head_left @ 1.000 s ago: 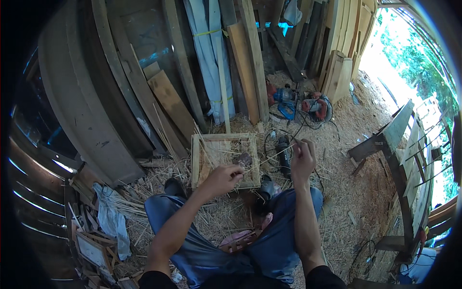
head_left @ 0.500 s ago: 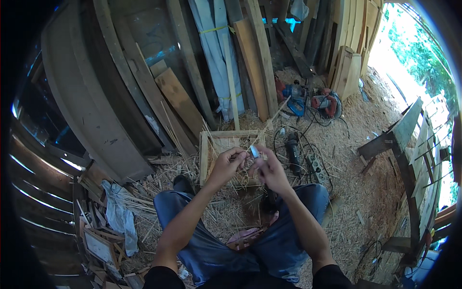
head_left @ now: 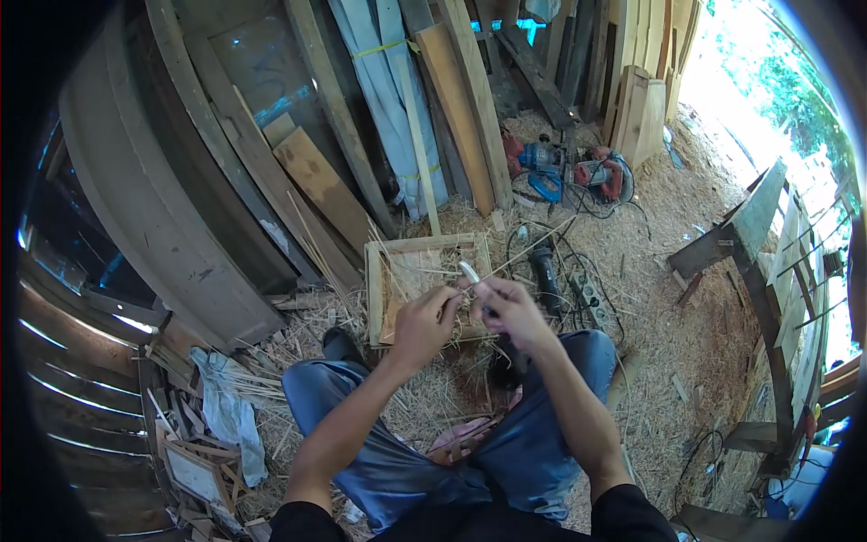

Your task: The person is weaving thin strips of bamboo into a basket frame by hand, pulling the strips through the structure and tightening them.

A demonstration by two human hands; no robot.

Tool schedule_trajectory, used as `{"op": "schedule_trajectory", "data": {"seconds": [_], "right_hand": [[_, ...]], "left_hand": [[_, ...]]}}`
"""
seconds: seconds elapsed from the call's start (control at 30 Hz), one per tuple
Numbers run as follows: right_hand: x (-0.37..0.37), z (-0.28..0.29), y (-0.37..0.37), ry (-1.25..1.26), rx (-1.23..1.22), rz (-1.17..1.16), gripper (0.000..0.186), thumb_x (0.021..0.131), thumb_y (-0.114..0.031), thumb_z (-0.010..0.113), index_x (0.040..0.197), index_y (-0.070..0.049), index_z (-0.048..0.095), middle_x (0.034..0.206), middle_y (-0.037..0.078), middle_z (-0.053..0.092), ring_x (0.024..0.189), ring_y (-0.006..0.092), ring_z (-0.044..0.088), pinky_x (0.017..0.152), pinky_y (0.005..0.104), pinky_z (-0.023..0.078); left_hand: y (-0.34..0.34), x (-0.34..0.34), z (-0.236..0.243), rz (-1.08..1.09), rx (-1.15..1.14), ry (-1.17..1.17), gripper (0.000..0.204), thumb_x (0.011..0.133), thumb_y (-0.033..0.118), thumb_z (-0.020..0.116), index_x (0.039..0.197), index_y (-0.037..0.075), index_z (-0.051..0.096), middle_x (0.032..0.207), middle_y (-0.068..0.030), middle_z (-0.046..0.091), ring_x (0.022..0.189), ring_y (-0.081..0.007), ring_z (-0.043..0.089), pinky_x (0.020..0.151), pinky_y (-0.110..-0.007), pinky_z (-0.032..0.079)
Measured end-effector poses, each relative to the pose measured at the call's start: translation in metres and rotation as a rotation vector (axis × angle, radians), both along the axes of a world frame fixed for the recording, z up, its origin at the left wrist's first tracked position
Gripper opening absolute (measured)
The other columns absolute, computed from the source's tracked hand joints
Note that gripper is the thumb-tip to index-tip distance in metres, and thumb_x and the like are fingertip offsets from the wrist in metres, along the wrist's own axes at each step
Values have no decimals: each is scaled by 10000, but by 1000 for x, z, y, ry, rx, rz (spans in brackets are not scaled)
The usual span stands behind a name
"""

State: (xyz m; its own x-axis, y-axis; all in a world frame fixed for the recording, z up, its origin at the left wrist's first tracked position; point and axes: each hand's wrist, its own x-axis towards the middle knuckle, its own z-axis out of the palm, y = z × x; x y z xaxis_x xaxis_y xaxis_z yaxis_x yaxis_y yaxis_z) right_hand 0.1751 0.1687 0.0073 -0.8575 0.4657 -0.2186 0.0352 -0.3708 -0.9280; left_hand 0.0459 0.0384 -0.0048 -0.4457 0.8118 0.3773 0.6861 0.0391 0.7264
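Over a shallow wooden box point(head_left: 375, 298) between my knees, both hands work close together. My left hand point(head_left: 423, 325) is closed, pinching a thin wooden strip point(head_left: 533, 246) near its end. From there the strip slants up to the right, past my other hand. My right hand point(head_left: 513, 314) is closed around a small knife, its handle mostly hidden by the fingers. The knife's bright blade point(head_left: 469, 273) sticks out toward the upper left, beside the strip. Thin shavings and loose strips lie in the box.
Behind the box lean boards point(head_left: 330, 185) and a bundle wrapped in pale sheeting point(head_left: 384, 99). Red and blue power tools point(head_left: 546, 167), a dark angle grinder point(head_left: 545, 278) and a power strip point(head_left: 589, 300) with cables lie to the right. Shavings cover the floor.
The strip now slants lower to the right. My left hand has shifted slightly down, and the blade has turned a little. The whole view has moved slightly.
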Motion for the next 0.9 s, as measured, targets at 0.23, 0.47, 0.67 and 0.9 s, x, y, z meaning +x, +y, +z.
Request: {"op": "schedule_trajectory", "data": {"seconds": [0.23,0.47,0.67,0.9], "right_hand": [[5,-8,14,56,-158,-72,323,982,-227,520,1168,28,588,696,-46,472,481,14,332,426,173,266],[22,-2,39,98,-132,-89,294,992,-232,491,1164,-7,568,682,-38,475,472,22,334,415,172,250],[-1,-6,2,51,-55,-4,305,986,-257,516,1108,10,600,691,-32,496,496,21,360,446,166,278],[21,-5,39,52,-101,-94,320,976,-283,532,1045,21,605,676,-37,461,474,13,336,421,165,265]], "left_hand": [[2,2,1,24,67,257,62,887,126,596,917,72,600,834,-101,665,719,-285,656,599,-369,514],[-4,-9,-4,21,124,322,58,881,130,603,880,74,588,799,-85,654,696,-268,648,563,-363,506],[6,2,-5,1,122,309,72,884,133,604,865,69,577,764,-89,632,672,-275,642,560,-364,505],[-3,0,1,-60,-8,95,85,892,139,598,881,57,576,742,-115,633,672,-309,632,567,-386,481]]}}
